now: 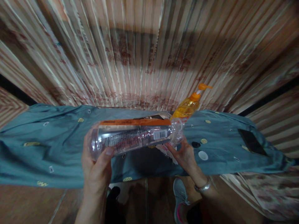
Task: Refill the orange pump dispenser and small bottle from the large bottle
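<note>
A clear plastic bottle (133,137) with an orange-edged label and a barcode lies sideways in the air above the cloth. My left hand (98,165) is wrapped round its base end, thumb on the near side. At the neck end, my right hand (183,154) has its thumb and fingers against the bottle, partly hidden by it. Behind the neck stands a pump bottle (188,107) of yellow liquid with an orange pump head. A crumpled packet (167,152) shows partly beneath the clear bottle.
A blue-green cloth (63,140) covers the table. To the right are a small black object (196,144), a white round lid (203,155) and a dark phone-like slab (252,142). A striped curtain (140,62) hangs behind. Below the near edge are shoes on the tiled floor.
</note>
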`<state>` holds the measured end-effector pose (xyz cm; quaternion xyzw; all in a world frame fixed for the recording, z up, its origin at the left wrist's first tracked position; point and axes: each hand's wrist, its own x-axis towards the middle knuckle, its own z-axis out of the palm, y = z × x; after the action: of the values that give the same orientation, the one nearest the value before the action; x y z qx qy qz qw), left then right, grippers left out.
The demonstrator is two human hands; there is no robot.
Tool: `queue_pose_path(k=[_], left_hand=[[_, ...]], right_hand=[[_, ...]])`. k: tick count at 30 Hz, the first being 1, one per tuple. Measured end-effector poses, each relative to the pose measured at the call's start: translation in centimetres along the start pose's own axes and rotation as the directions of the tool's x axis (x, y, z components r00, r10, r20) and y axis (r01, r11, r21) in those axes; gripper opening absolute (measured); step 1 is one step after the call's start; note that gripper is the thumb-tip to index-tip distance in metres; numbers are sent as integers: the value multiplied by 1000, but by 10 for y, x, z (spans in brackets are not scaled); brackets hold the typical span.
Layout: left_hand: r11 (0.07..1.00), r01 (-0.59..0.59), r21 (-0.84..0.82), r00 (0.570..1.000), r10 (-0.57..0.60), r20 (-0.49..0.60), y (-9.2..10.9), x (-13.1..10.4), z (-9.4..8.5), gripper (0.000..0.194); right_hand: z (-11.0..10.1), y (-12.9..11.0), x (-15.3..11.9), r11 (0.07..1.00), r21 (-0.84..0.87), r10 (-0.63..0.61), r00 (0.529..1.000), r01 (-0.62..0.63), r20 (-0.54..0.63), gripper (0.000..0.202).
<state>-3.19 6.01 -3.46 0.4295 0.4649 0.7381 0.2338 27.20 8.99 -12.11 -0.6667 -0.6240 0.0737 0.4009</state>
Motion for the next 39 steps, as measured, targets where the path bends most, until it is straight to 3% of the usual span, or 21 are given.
queue_pose_path(k=[4, 10, 18, 26, 35, 39], left_hand=[[979, 144, -147, 989, -149, -23, 6, 3, 3, 82], [973, 157, -172, 987, -162, -17, 11, 7, 3, 76], [964, 173, -201, 980, -188, -60, 20, 8, 12, 85], [961, 187, -205, 980, -198, -33, 25, 10, 14, 74], [965, 194, -175, 981, -193, 22, 19, 13, 6, 81], [971, 174, -164, 985, -172, 27, 17, 14, 6, 83]], right_hand=[[0, 0, 0, 1000, -9, 6, 1000, -6, -4, 88], [1, -1, 1, 999, 19, 44, 999, -44, 3, 94], [2, 2, 2, 1000, 19, 23, 999, -24, 32, 67], [-1, -4, 5, 997, 77, -3, 998, -2, 58, 57], [3, 3, 7, 999, 37, -37, 999, 36, 19, 75], [3, 3, 7, 998, 29, -63, 998, 62, 4, 70]])
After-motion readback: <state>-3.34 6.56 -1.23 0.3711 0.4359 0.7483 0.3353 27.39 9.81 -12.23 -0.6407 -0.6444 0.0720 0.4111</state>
